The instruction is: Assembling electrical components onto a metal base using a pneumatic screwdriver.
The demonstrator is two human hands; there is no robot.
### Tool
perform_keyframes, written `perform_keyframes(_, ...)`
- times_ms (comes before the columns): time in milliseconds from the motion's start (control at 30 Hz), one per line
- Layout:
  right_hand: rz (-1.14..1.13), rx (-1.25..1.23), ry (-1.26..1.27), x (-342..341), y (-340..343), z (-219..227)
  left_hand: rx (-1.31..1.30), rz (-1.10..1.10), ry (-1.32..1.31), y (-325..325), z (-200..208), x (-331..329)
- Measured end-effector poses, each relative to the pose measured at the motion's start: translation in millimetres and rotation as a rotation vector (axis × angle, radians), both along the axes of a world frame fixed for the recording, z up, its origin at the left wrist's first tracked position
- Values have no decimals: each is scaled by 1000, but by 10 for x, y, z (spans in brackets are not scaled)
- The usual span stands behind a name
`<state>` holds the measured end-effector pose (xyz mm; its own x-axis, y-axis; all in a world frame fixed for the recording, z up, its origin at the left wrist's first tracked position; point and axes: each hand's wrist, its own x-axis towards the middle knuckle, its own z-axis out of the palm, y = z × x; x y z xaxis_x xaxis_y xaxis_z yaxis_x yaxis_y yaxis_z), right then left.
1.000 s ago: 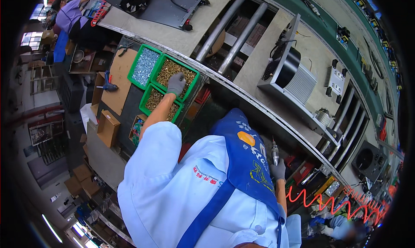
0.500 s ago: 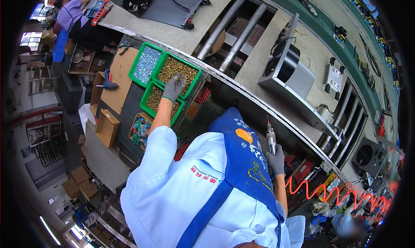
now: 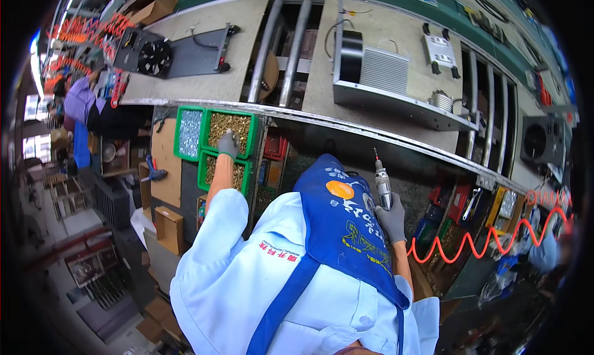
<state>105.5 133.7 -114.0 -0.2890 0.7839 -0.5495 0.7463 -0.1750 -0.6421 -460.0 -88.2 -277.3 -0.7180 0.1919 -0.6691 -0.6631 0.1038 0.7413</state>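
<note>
We note left hand [image 3: 228, 143] closed in green screw bin [image 3: 230, 129] at workbench [image 3: 204, 76] near edge, grip contents unseen. Right hand [image 3: 391, 219] grips screwdriver [image 3: 382, 183], long axis upright, bit toward metal chassis [image 3: 396, 101].

Left hand [image 3: 228, 143] and right hand [image 3: 391, 219]: grey knit cloth gloves, matt. Bins [image 3: 213, 146]: green plastic, slightly glossy; fill of small brass-coloured metal screws [image 3: 230, 126], glinting. Screwdriver [image 3: 382, 183]: bright metal barrel, smooth, shiny. Coiled hose [image 3: 482, 243]: red plastic, glossy. Apron [image 3: 346, 225]: blue cloth, faint sheen. Tabletop [image 3: 204, 82]: pale board, matt, scuffed. Chassis [image 3: 396, 101]: bare sheet metal, dull grey.
</note>
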Motion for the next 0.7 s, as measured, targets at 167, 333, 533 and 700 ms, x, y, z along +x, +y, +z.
perform_keyframes(167,-71,49,14,203,-140,-82,-1263,-419,818,-270,193,71)
perform_keyframes(333,-110,12,51,294,-159,-123,-452,70,411,115,390,93)
perform_keyframes(533,-107,35,203,204,-156,97,597,-643,-150,1482,699,1431)
perform_keyframes(700,-91,124,231,119,-162,281,569,-839,-518,2402,1066,2609)
